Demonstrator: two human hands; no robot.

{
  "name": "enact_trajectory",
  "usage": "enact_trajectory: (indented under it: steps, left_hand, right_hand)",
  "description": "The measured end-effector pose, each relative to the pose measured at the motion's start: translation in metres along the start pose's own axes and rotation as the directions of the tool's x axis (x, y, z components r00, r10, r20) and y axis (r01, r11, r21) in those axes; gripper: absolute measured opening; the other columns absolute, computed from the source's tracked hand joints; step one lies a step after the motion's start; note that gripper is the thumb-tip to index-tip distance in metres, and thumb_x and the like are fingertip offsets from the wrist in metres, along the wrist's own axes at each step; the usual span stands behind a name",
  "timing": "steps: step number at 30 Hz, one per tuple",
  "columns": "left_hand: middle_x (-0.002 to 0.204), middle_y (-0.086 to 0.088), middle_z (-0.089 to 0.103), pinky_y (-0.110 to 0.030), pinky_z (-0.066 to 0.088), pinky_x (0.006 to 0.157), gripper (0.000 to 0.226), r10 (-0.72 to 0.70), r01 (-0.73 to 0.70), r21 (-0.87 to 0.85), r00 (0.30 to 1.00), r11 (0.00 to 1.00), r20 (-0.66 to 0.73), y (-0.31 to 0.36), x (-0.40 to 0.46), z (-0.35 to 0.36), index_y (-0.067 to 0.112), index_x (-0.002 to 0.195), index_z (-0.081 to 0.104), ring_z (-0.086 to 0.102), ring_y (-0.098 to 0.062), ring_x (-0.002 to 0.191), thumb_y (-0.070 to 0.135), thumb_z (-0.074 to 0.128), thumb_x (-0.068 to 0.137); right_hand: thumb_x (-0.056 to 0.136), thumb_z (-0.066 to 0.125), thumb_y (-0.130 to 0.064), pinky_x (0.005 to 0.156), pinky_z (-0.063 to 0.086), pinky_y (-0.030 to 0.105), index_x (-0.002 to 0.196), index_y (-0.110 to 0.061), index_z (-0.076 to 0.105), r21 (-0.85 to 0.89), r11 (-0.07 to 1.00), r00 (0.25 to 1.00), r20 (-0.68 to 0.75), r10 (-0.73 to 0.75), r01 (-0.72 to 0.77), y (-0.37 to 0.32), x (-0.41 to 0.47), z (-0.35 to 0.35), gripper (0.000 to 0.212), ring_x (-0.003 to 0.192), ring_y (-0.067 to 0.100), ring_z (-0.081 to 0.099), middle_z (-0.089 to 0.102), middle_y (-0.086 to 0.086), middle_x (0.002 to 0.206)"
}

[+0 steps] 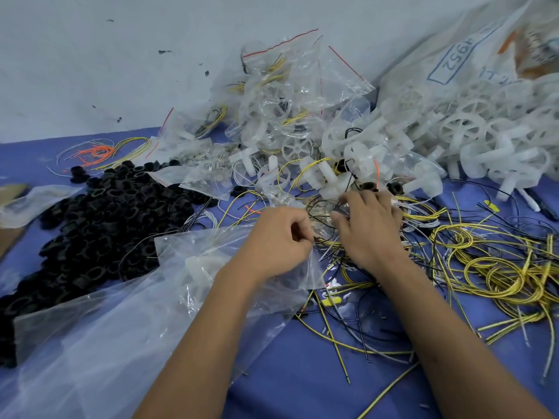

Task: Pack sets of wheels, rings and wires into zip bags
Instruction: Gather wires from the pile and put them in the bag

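My left hand [279, 237] is curled and pinches the edge of a small clear zip bag [314, 213] at the table's middle. My right hand [370, 228] lies just right of it, fingers bent into the tangle of black and yellow wires [484, 267]; what it holds is hidden. A heap of black rings [99, 225] fills the left. White plastic wheels [472, 137] pile up at the back right. Filled zip bags [272, 98] with red seal lines lean on the wall behind.
A large clear plastic sheet [106, 328] covers the near left of the blue table [302, 388]. Orange and yellow wires [99, 152] lie at the far left. A printed sack [472, 55] stands at the back right. A cardboard edge [9, 237] shows at the left.
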State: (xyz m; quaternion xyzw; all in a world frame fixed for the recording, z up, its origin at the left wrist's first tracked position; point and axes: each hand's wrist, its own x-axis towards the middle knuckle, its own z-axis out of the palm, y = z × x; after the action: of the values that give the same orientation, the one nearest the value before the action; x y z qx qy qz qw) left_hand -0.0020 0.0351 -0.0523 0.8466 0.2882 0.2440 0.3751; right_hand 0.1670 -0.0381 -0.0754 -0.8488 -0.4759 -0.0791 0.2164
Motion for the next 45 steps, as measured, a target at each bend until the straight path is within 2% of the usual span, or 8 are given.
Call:
enact_trajectory:
  steps: [7,13,18,21,25,32,38,45]
  left_hand:
    - [0.076,-0.009,0.073,-0.045,0.060,0.059,0.035,-0.010,0.005,0.054,0.995,0.999,0.098,-0.002,0.003,-0.018,0.028,0.070,0.067,0.070,-0.035,0.066,-0.005,0.064,0.078]
    - [0.100,-0.003,0.059,-0.024,0.046,0.068,0.032,0.011,-0.048,0.214,0.986,0.976,0.168,-0.009,0.003,-0.022,0.024,0.085,0.076,0.058,-0.009,0.066,-0.004,0.063,0.078]
    - [0.088,0.004,0.051,-0.018,0.041,0.068,0.034,-0.057,0.021,0.290,0.991,0.957,0.118,-0.015,0.002,-0.039,0.031,0.075,0.071,0.050,0.001,0.068,-0.003,0.066,0.074]
    - [0.084,0.003,0.057,-0.022,0.040,0.067,0.029,-0.089,0.059,0.313,0.992,0.948,0.085,-0.020,0.001,-0.049,0.021,0.080,0.077,0.050,0.002,0.068,-0.004,0.064,0.075]
    - [0.066,0.013,0.058,-0.016,0.040,0.054,0.024,-0.113,0.087,0.253,0.989,0.963,0.091,-0.016,-0.002,-0.056,0.020,0.079,0.077,0.052,-0.004,0.052,-0.004,0.072,0.078]
    - [0.089,-0.003,0.073,-0.036,0.053,0.070,0.038,0.028,-0.035,0.087,0.997,0.996,0.077,-0.004,-0.006,-0.059,0.027,0.074,0.077,0.061,-0.031,0.072,-0.010,0.072,0.078]
    - [0.084,-0.004,0.076,-0.027,0.052,0.066,0.032,-0.008,0.004,0.050,0.996,0.999,0.084,-0.006,-0.005,-0.063,0.022,0.080,0.077,0.066,-0.023,0.067,-0.009,0.072,0.080]
    - [0.077,-0.001,0.072,-0.020,0.049,0.062,0.026,-0.018,0.018,0.007,0.998,1.000,-0.054,-0.007,-0.006,-0.068,0.016,0.080,0.075,0.058,-0.008,0.060,-0.009,0.073,0.078]
  right_hand:
    - [0.090,0.066,-0.026,0.086,0.044,0.045,0.098,-0.015,0.073,-0.038,0.985,0.917,-0.360,-0.170,0.168,-0.018,0.022,-0.021,0.015,0.113,0.034,0.047,0.065,0.007,0.107]
    - [0.088,0.060,-0.016,0.110,0.022,0.054,0.121,-0.031,0.069,-0.218,0.954,0.971,0.166,-0.173,0.208,-0.031,0.064,-0.007,0.037,0.138,0.033,0.029,0.054,0.007,0.135]
    - [0.090,0.068,-0.041,0.102,0.025,0.050,0.107,-0.030,0.073,-0.119,0.980,0.987,0.000,-0.160,0.159,-0.026,0.062,-0.009,0.021,0.123,0.028,0.041,0.066,-0.002,0.113]
    - [0.091,0.064,-0.058,0.097,0.031,0.045,0.097,-0.029,0.076,0.182,0.981,0.993,-0.110,-0.044,0.064,-0.025,0.047,-0.018,0.032,0.111,0.024,0.050,0.069,-0.009,0.092]
    - [0.099,0.060,-0.044,0.065,0.039,0.031,0.094,-0.015,0.075,0.845,0.534,0.999,-0.046,0.021,0.027,-0.025,0.017,-0.034,0.033,0.067,0.009,0.050,0.059,0.002,0.066]
    - [0.099,0.058,-0.003,0.062,0.040,0.036,0.114,-0.017,0.063,0.974,-0.078,0.976,0.214,0.023,-0.212,-0.028,-0.013,-0.028,0.021,0.071,0.024,0.048,0.059,0.008,0.085]
    - [0.094,0.057,-0.006,0.067,0.057,0.025,0.100,0.000,0.063,0.896,-0.319,0.951,0.276,-0.143,-0.308,-0.036,-0.017,-0.023,0.009,0.077,0.017,0.067,0.072,0.010,0.091]
    - [0.079,0.071,-0.008,0.084,0.060,0.034,0.098,0.000,0.073,0.921,-0.173,0.914,0.294,-0.281,-0.350,-0.038,-0.021,-0.021,0.020,0.090,0.027,0.072,0.074,0.019,0.101]
